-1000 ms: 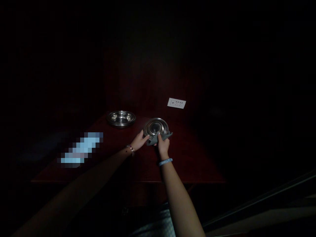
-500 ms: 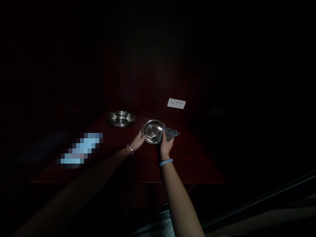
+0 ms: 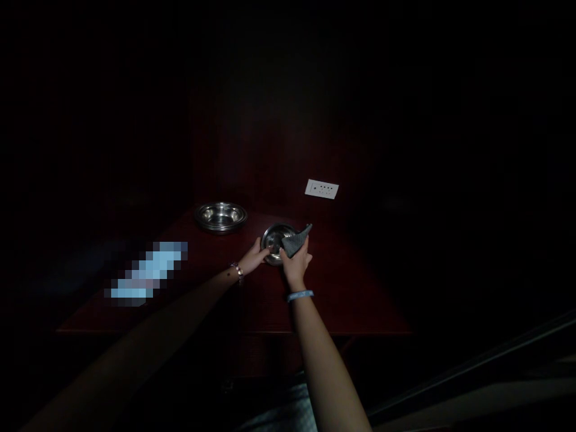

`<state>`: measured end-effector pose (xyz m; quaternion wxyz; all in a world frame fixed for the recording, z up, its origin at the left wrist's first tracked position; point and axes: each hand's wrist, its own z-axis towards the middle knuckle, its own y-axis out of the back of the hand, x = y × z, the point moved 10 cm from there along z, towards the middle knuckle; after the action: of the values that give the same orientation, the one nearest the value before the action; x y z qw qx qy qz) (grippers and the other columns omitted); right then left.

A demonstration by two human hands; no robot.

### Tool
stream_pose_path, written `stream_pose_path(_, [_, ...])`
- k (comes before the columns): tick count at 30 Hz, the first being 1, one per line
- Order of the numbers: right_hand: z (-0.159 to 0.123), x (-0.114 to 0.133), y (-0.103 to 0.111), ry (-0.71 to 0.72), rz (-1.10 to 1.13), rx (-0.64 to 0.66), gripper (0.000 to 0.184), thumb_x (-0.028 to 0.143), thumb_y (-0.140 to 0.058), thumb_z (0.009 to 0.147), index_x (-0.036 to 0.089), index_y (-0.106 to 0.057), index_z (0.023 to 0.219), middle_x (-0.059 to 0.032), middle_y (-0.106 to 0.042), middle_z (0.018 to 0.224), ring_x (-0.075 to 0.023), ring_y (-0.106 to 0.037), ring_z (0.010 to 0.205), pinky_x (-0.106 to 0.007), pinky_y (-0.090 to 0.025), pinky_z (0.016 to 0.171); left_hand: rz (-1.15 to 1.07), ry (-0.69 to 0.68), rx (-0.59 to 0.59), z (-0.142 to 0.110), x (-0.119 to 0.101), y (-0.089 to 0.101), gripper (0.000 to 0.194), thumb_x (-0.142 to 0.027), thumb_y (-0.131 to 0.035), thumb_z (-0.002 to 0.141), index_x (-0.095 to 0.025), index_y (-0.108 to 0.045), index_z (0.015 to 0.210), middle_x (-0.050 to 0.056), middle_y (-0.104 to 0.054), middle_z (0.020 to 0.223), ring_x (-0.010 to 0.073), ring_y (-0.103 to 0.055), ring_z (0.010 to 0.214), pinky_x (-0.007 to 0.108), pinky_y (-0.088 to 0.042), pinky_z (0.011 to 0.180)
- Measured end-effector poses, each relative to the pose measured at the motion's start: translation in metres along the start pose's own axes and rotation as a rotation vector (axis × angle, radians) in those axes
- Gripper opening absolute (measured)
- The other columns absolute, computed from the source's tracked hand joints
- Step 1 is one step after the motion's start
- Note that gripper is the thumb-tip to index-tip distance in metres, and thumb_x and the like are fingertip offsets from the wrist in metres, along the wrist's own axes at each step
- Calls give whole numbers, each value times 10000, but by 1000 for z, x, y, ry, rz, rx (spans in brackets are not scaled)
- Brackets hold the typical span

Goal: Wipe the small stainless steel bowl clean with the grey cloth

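My left hand (image 3: 255,257) grips the left rim of a small shiny steel bowl (image 3: 273,239), thumb over the edge. The bowl is tilted so that its hollow side shows, above the table. In my right hand (image 3: 297,264) is a grey cloth (image 3: 294,241), closed between thumb and fingers and pressed over the bowl's right side, where it hides part of the rim. Further back on the left stands a stack of steel bowls (image 3: 220,217), apart from both hands.
The dark red table (image 3: 342,306) has its front edge near me. A blurred-out light blue patch (image 3: 150,273) lies on the left of it. A white socket plate (image 3: 321,189) is on the back panel. The surroundings are very dark.
The bowl has turned in my hands, and its face now looks deeper. My right hand and the cloth have shifted left, covering more of the bowl. The stack has not moved.
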<state>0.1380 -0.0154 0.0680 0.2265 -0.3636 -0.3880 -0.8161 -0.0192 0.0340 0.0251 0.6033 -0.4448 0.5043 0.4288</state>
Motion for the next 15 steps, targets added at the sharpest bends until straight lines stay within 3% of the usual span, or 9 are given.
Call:
stream_pose_path(7, [-6, 6, 6, -13, -315, 20, 915, 315, -541, 747, 139, -92, 1525, -161, -346, 1498, -339, -458, 1120, -441, -360, 952, -5, -25, 24, -1, -3, -4, 537, -293, -626, 732, -145, -471, 1224, 131, -599, 1223, 273, -597, 1098, 461, -504, 941])
stream_pose_path(15, [-8, 12, 8, 42, -253, 8, 857, 191, -466, 747, 197, -107, 1524, -112, -375, 1499, -305, -473, 1129, -407, -378, 954, 5, 2, -9, -3, -4, -3, 542, -234, -573, 753, -164, -466, 1280, 112, -594, 1264, 267, -579, 1144, 454, -483, 980])
